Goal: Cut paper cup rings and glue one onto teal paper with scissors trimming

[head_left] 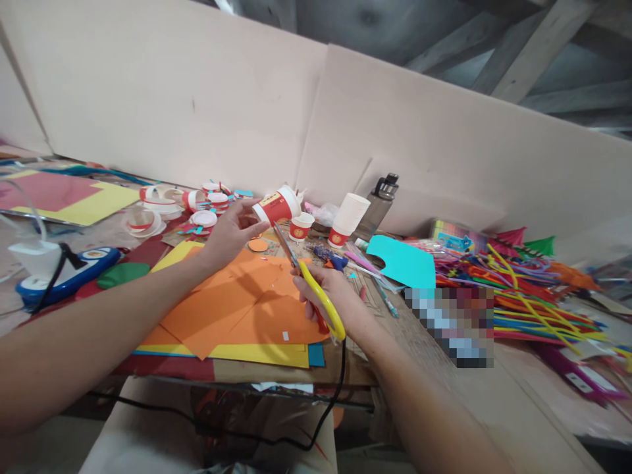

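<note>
My left hand grips a red and white paper cup, tilted on its side with the rim to the right. My right hand is closed on yellow-handled scissors. The blades point up and left, their tips close by the underside of the cup; whether they touch it I cannot tell. Beneath both hands lie orange paper sheets on top of yellow paper. Just behind the scissors stands another paper cup, upright, with a tall stack of cups to its right.
Cut cup pieces litter the back left. A blue and white power strip stands at left. Behind are a grey bottle and a pale wall panel. Turquoise paper and colourful pipe cleaners lie right. A black cable hangs over the front edge.
</note>
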The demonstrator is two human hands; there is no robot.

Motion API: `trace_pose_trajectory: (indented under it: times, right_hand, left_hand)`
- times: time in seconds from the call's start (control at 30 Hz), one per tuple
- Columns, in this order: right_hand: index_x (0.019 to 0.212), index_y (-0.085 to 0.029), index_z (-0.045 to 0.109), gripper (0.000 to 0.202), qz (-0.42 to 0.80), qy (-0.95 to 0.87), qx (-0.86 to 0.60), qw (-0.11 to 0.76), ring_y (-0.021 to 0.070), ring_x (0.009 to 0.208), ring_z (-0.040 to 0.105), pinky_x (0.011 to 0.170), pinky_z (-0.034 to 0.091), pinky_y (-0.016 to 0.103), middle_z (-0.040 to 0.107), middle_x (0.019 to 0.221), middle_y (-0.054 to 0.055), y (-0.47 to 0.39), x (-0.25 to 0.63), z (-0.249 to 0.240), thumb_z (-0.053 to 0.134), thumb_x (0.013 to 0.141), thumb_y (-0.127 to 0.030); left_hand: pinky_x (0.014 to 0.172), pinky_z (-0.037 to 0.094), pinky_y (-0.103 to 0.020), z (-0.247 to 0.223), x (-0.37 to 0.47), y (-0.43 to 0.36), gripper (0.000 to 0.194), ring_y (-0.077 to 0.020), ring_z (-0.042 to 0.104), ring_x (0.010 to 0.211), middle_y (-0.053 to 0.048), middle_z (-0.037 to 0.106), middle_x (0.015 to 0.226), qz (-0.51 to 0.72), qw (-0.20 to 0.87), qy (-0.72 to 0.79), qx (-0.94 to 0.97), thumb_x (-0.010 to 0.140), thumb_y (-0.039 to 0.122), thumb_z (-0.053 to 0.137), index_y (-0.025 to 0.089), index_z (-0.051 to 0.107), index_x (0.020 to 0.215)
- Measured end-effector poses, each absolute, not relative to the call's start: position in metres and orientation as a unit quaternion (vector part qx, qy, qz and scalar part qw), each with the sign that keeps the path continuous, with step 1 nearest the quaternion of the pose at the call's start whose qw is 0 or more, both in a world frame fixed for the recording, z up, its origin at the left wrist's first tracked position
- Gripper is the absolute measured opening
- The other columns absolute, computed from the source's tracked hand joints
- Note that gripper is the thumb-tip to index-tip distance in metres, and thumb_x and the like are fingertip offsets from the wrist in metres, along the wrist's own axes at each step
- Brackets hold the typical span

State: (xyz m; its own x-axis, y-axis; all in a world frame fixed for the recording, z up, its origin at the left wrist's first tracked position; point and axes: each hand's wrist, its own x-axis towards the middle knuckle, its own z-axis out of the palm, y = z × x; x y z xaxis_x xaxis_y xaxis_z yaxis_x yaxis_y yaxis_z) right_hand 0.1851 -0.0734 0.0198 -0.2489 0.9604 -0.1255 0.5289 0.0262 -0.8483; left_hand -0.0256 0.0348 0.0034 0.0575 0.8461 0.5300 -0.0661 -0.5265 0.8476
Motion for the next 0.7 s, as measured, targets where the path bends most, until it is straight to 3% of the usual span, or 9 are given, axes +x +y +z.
trace_pose_trajectory:
  times: [0.53, 0.7]
  right_hand:
    - [0.118, -0.022, 0.062, 0.033, 0.400, -0.663, -0.584, 0.243, 0.0063, 0.034, 0.048, 0.039, 0.041, 0.015, 0.053, 0.051, -0.007, -0.0761, 0.1821, 0.0235, 0.049, 0.089, -0.029]
    - [0.111, -0.022, 0.065, 0.030, 0.389, -0.666, -0.582, 0.258, 0.0076, 0.035, 0.049, 0.036, 0.039, 0.016, 0.054, 0.053, -0.006, -0.0762, 0.1819, 0.0222, 0.052, 0.085, -0.028]
  left_hand:
    - [0.071, 0.054, -0.029, 0.0028, -0.0257, 0.0367, 0.050, -0.0172, 0.067, 0.084, -0.005, 0.070, 0.097, 0.611, 0.362, 0.309, 0.633, 0.072, 0.029, 0.074, 0.019, 0.054, 0.117]
    - [0.069, 0.054, -0.028, 0.0045, -0.0251, 0.0346, 0.050, -0.0162, 0.067, 0.082, -0.005, 0.070, 0.097, 0.612, 0.362, 0.315, 0.629, 0.071, 0.030, 0.075, 0.019, 0.055, 0.116]
